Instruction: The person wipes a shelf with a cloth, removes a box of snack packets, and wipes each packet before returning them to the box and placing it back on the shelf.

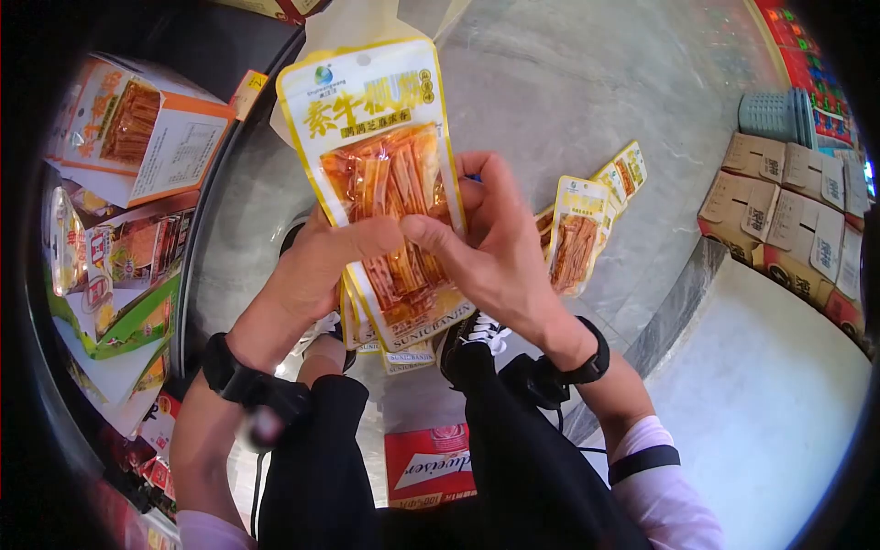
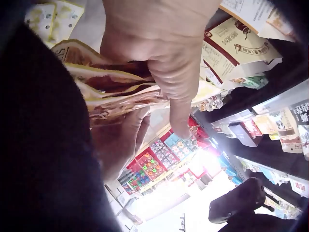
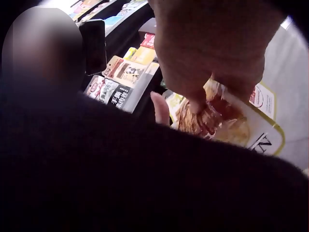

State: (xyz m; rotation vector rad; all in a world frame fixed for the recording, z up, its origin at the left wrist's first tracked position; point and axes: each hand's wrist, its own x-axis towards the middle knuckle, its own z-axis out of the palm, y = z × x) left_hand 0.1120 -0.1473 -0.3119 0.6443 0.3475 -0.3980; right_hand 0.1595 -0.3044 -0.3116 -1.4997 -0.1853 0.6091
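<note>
You hold a clear-fronted snack packet (image 1: 385,183) up above the floor, its printed face toward your head camera. Your left hand (image 1: 323,258) pinches one edge, thumb across the front, and your right hand (image 1: 502,255) grips the opposite edge, its thumb also on the front, the two thumb tips near each other. Below, more yellow-edged packets (image 1: 410,356) lie between your shoes (image 1: 474,335), and a loose pile (image 1: 577,234) lies off to your right. A red box (image 1: 426,458) sits between your legs. Shelved snacks (image 1: 137,137) stand at left, brown cartons (image 1: 797,220) at right.
</note>
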